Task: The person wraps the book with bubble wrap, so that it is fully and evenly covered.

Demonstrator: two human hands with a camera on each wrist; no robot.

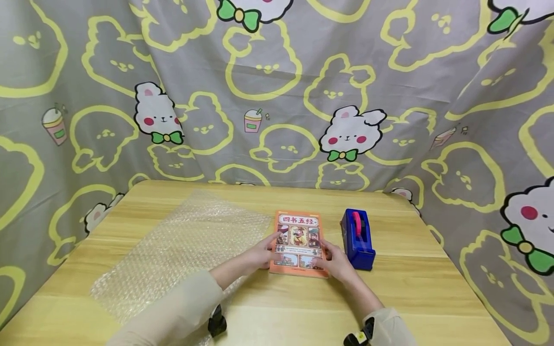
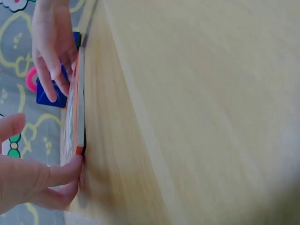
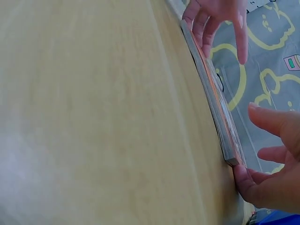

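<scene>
An orange comic-style book with a picture cover and Chinese title lies face up on the table, between both hands. My left hand touches its left edge with the fingertips; in the left wrist view the thumb stands apart from the cover. Along the right edge, my right hand touches the book's side, its thumb raised clear of the cover in the right wrist view. The book's page block shows there as a thin grey band. Neither hand's fingers are curled round the book.
A sheet of clear bubble wrap spreads over the left of the wooden table, partly under the left forearm. A blue tape dispenser with a pink core stands right of the book. A patterned curtain hangs behind the table.
</scene>
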